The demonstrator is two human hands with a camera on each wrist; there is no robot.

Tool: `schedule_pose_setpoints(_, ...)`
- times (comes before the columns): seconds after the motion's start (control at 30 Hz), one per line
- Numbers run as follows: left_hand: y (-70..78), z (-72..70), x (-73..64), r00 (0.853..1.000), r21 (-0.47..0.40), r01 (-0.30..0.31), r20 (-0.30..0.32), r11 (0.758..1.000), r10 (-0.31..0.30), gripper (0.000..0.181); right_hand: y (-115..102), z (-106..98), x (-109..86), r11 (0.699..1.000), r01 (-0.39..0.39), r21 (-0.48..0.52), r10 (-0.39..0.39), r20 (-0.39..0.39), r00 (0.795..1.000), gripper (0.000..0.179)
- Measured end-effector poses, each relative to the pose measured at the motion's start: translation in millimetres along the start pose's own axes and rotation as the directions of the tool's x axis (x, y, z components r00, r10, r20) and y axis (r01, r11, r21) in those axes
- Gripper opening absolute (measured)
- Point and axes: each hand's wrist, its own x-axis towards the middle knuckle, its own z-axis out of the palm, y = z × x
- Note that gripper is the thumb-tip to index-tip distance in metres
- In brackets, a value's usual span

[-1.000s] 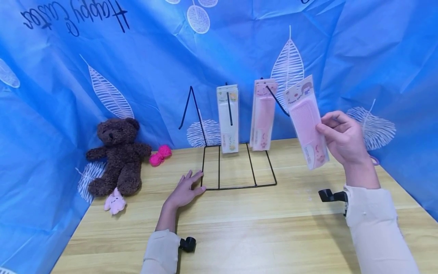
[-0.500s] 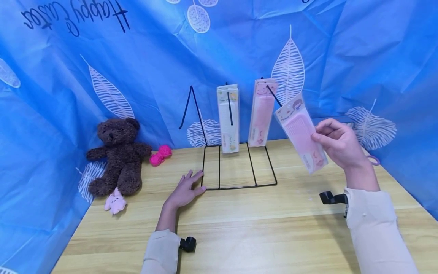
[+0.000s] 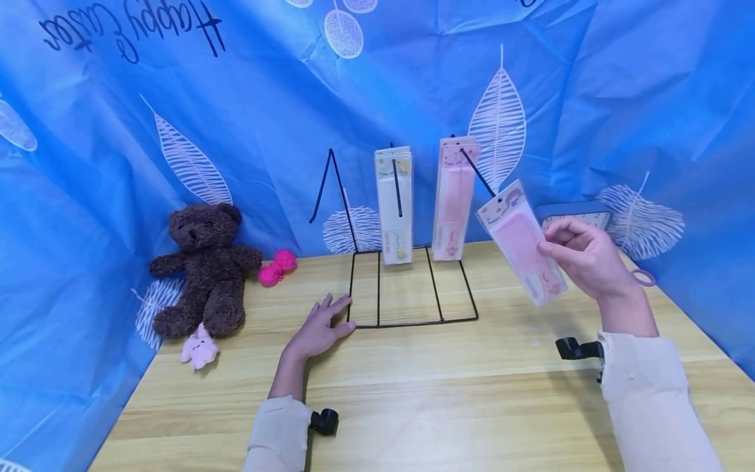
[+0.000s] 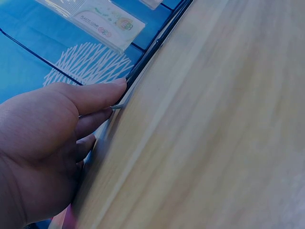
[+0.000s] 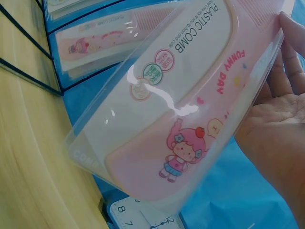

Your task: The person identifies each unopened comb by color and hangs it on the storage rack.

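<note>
My right hand (image 3: 586, 259) pinches the right edge of a pink plastic comb in clear packaging (image 3: 522, 244). The package leans, its top end close to the tip of the right hook of a black wire rack (image 3: 413, 324). On that hook hang pink packaged combs (image 3: 454, 200); white packaged combs (image 3: 395, 210) hang on the middle hook, and the left hook carries nothing. Low at the rack's front left corner, my left hand (image 3: 318, 330) touches the base wire with thumb and fingertips, fingers spread. The right wrist view shows the held comb (image 5: 167, 105) up close, printed with a cartoon girl.
A brown teddy bear (image 3: 206, 269) sits at the left, with a small pink plush (image 3: 199, 347) at its feet and a bright pink bow-shaped item (image 3: 277, 267) beside it. Behind my right hand stands a blue clock (image 3: 575, 213). A purple ring (image 3: 644, 278) lies near the right edge.
My right hand has lowered slightly and tilted the comb's package more, bringing its top end to the hook's tip. The hanging pink combs swayed a little. The clock is now more visible. My left hand stays put.
</note>
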Motion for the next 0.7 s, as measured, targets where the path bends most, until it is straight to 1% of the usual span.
schedule_pose_setpoints(0.1, -1.1, 0.4, 0.4, 1.0, 0.001, -0.004, 0.003, 1.0, 0.004, 0.062, 1.1, -1.2, -1.8, 1.0, -0.013, -0.001, 0.013, -0.009, 1.0, 0.027)
schedule_pose_setpoints(0.2, -2.8, 0.7, 1.3, 1.0, 0.005, -0.016, -0.001, 1.0, 0.016, 0.061, 1.3, -0.7, -2.2, 0.999, -0.027, -0.023, 0.026, -0.049, 0.998, 0.027)
schedule_pose_setpoints(0.3, -2.8, 0.4, 1.5, 1.0, 0.01, -0.023, -0.002, 1.0, 0.023, 0.061, 1.0, 0.7, -1.9, 0.999, -0.031, -0.032, 0.028, -0.07, 0.997, 0.026)
schedule_pose_setpoints(0.53, -0.2, 0.2, 0.7, 1.0, 0.016, -0.018, -0.002, 1.0, 0.018, 0.061, 4.6, 5.2, 1.5, 1.0, -0.013, -0.014, 0.012, -0.081, 0.997, 0.026)
schedule_pose_setpoints(0.7, -1.1, 0.2, 1.2, 1.0, 0.017, -0.024, 0.0, 1.0, 0.024, 0.061, 8.8, 6.2, 3.5, 1.0, -0.028, -0.014, 0.027, -0.085, 0.996, 0.025)
